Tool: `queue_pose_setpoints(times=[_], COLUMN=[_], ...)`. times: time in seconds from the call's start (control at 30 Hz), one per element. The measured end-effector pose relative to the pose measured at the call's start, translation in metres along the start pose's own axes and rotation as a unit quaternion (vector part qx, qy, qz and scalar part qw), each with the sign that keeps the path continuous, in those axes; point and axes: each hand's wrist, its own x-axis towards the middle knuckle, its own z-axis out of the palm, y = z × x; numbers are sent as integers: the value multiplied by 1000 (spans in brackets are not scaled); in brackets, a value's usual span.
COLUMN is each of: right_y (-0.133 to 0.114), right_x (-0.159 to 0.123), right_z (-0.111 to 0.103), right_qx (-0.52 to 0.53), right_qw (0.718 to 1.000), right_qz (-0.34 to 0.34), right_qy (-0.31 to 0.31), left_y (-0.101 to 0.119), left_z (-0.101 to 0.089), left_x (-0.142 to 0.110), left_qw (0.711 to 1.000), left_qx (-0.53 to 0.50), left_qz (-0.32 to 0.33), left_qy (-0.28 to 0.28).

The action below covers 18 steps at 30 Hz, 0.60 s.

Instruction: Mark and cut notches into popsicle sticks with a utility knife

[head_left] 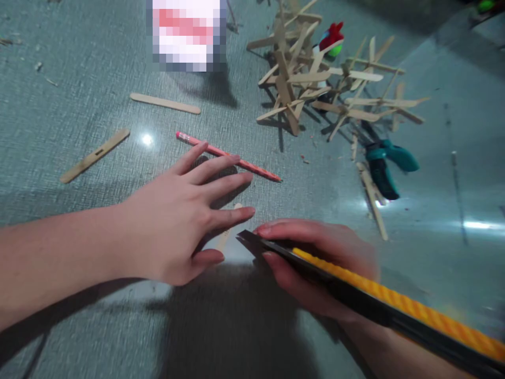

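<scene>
My left hand [185,208] lies palm down with its fingers spread. Its index finger presses across a wooden craft stick [224,239], which is partly hidden under the hand. Two other fingertips reach over a pink pencil [262,171] with an eraser end. In my right hand [327,239], slightly blurred, is a yellow and black utility knife [355,284], gripped near its front. The dark blade tip points left, close beside the stick and the index finger; whether it touches the stick, I cannot tell.
A craft stick with a small dark slot [98,152] and a plain craft stick [165,103] lie at left. Structures of joined sticks [292,79] stand at the back right, near teal-handled pliers [384,163] and a loose stick [373,202]. A pixelated item [185,37] is at the top.
</scene>
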Motion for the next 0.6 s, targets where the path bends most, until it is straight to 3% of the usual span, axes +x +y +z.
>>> queue_pose_setpoints(times=[0.17,0.6], right_y=[1,2], right_x=[11,11], right_z=[2,9], right_qx=[84,125], right_qw=[993,986], right_qz=[-70,-94], right_qy=[-41,-52], left_y=[-2,-5], left_z=[3,0], left_x=[-2,1], left_qw=[1000,999], left_qx=[-6,-37], left_qz=[-4,-1], left_qy=[0,-30])
